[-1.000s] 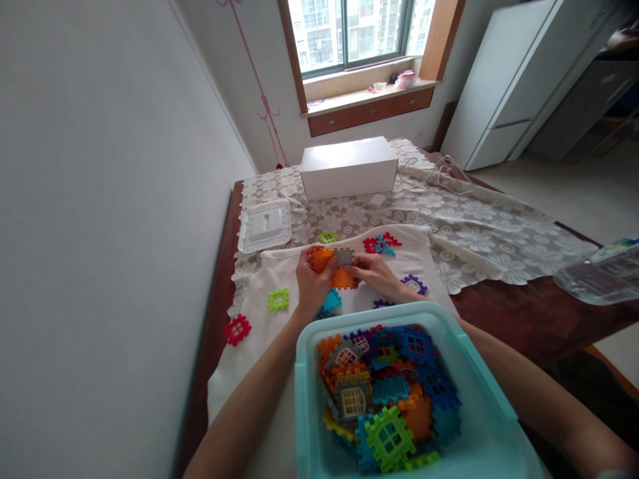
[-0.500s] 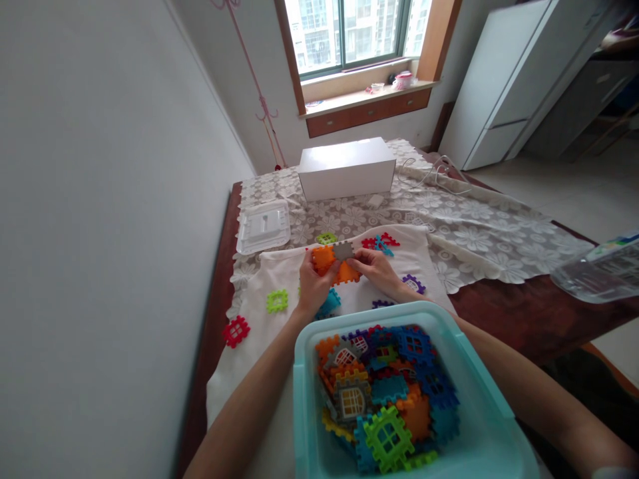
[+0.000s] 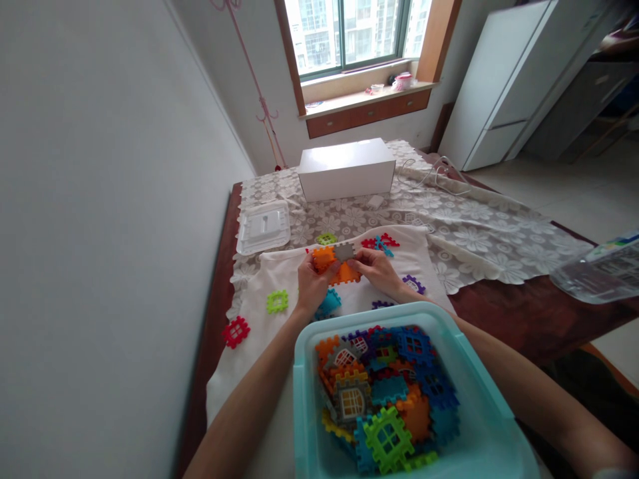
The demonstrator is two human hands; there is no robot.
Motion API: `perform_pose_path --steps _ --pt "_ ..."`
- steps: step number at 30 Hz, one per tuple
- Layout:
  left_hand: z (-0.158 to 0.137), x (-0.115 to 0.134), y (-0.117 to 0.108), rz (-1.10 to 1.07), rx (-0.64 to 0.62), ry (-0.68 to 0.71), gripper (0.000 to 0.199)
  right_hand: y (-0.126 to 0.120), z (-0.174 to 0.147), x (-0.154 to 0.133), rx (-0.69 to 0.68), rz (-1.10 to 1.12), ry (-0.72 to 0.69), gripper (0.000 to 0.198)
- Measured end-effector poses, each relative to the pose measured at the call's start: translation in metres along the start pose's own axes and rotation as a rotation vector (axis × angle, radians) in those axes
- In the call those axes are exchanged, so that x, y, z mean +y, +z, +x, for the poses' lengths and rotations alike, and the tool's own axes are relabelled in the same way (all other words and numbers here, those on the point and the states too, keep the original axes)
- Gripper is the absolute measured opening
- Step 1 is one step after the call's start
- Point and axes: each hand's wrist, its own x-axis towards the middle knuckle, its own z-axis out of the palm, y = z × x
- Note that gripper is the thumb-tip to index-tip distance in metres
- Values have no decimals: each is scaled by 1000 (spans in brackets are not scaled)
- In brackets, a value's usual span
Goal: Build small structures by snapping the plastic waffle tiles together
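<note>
Between my two hands are notched plastic building tiles, joined at their edges: an orange tile [image 3: 323,257] at the left, a grey tile [image 3: 344,251] at the upper right and another orange tile [image 3: 348,273] below. My left hand [image 3: 315,283] is closed on the left orange tile, thumb across its front. My right hand [image 3: 374,265] pinches the right side, where the grey tile meets the lower orange one. A blue tile [image 3: 329,303] lies on the cloth just below my left hand. Red and blue tiles [image 3: 382,243] rest beyond my right hand.
A teal bin [image 3: 479,372] heaped with coloured tiles stands nearest me, between my forearms. On the white cloth [image 3: 254,359] lie a red tile [image 3: 236,331], a green tile [image 3: 277,301] and a purple tile [image 3: 413,285]. Farther off are a clear lid [image 3: 264,227] and a white box [image 3: 348,176].
Almost nothing differs. Both hands keep their hold on the joined tiles, which have shifted very slightly to the right.
</note>
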Motion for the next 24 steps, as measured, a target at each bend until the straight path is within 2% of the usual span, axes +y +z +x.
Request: perform_pose_path --steps 24 --pt "2 0 -1 -3 5 23 32 0 -1 2 -14 -2 1 52"
